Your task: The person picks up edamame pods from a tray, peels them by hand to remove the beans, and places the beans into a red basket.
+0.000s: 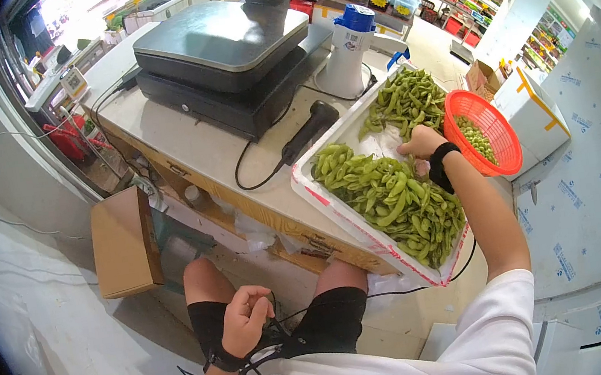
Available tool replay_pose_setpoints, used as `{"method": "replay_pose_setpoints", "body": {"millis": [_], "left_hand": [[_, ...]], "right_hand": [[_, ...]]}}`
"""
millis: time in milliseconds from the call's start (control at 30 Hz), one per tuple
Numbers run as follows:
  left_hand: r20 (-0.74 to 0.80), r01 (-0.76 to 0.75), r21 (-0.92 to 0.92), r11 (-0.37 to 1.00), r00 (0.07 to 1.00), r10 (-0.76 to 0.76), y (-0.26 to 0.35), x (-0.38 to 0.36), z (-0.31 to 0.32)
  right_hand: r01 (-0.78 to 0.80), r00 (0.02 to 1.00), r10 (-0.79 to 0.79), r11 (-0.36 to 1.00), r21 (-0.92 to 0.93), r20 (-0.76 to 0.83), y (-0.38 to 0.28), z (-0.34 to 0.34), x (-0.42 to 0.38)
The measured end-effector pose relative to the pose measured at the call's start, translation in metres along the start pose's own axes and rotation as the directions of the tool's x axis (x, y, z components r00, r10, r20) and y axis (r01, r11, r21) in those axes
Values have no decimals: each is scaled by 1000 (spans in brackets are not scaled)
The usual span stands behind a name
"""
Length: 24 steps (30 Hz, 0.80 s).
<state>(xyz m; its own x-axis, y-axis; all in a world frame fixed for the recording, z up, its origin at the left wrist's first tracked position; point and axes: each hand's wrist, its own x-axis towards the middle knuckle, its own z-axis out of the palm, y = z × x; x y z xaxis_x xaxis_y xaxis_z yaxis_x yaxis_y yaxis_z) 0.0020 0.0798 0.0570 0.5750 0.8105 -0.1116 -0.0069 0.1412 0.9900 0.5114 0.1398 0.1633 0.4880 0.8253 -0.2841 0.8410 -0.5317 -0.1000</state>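
Observation:
A white foam box (343, 226) with red tape on its edge holds green soybean pods (401, 201) in two heaps, with a patch of white bottom between them. Over that patch is my right hand (422, 144), fingers bent inward among the pods; what they hold, if anything, is hidden. Against the box's right side, a red plastic colander (507, 134) contains shelled green beans (475, 140). My left hand (246, 320) hovers above my lap, loosely curled with the thumb apart and nothing visible in it. A thin black cord passes close to its fingers.
On the counter (185, 146) stand a weighing scale (228, 38), a black handheld scanner (308, 133) with its cable, and a white and blue megaphone (347, 52). A cardboard box (124, 242) is by my left knee. A white box (532, 119) stands behind the colander.

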Motion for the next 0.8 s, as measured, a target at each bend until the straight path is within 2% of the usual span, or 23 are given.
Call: {"method": "replay_pose_setpoints", "body": {"millis": [133, 167, 200, 267, 300, 400, 500, 600, 633, 733, 767, 800], "left_hand": [[-10, -2, 15, 1000, 1000, 2, 2, 0, 0], [1, -2, 20, 1000, 1000, 2, 1, 0, -1], [13, -1, 24, 1000, 1000, 1, 0, 1, -3], [24, 3, 37, 999, 1000, -4, 1, 2, -3], [21, 6, 44, 999, 1000, -7, 3, 2, -2], [23, 0, 46, 999, 1000, -1, 5, 2, 0], [24, -4, 43, 999, 1000, 3, 1, 2, -1], [27, -6, 48, 999, 1000, 5, 2, 2, 0], [26, -8, 50, 999, 1000, 6, 3, 3, 1], [33, -7, 43, 999, 999, 5, 0, 3, 1], [33, -4, 45, 999, 999, 3, 0, 3, 1], [31, -2, 47, 999, 1000, 1, -1, 3, 1]], "right_hand": [[-69, 997, 72, 980, 185, -11, 1, -7, 1], [24, 997, 0, 954, 298, -80, 17, 1, 15], [-32, 997, 62, 886, 463, -48, 15, -2, 13], [-142, 985, 167, 658, 739, 40, 7, -17, -2], [-138, 988, 129, 521, 842, 82, 1, -20, -11], [-222, 968, 174, 266, 938, 180, -4, -28, -21], [-210, 974, 100, 61, 976, 203, 6, -29, -13], [-163, 979, 114, -81, 983, 171, 4, -39, -19], [-224, 971, 62, -110, 968, 231, 15, -42, -9], [-128, 991, 41, 70, 989, 125, 17, -57, -14], [-152, 988, -26, 65, 986, 154, 22, -63, -12], [-57, 997, -37, 246, 968, 68, 19, -66, -13]]}}
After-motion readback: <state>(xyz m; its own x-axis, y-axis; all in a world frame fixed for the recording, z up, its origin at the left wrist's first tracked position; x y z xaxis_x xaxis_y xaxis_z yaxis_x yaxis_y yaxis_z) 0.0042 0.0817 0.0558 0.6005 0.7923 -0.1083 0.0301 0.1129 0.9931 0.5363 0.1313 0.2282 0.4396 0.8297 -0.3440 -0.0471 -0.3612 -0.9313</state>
